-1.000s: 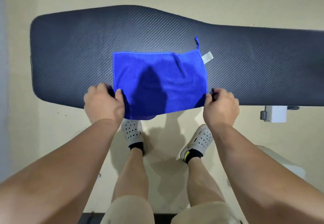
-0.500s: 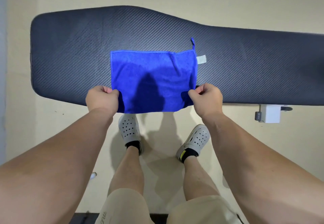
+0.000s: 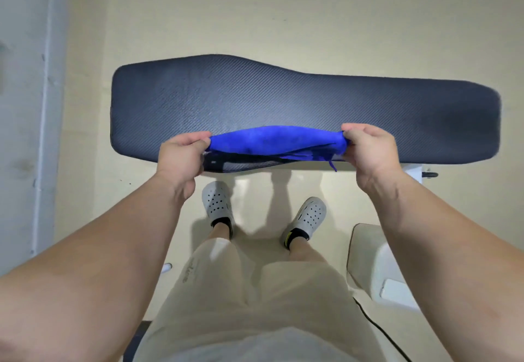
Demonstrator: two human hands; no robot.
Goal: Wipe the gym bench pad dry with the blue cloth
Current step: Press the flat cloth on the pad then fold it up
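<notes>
Nearest the camera are beige shorts (image 3: 255, 305) and, below them on the pale floor (image 3: 312, 21), two grey perforated clogs (image 3: 217, 201). Above these, the left hand (image 3: 181, 157) and right hand (image 3: 368, 152) each pinch one end of the blue cloth (image 3: 275, 142) — fingers closed on the fabric, thumbs on top. The cloth hangs stretched between them as a narrow bunched band, raised over the near edge of the dark textured bench pad (image 3: 283, 98), a small loop dangling by the right hand. The pad runs left to right beyond the hands.

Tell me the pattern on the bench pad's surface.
Fine diagonal ribbing on the dark navy bench pad, in the head view.
</notes>
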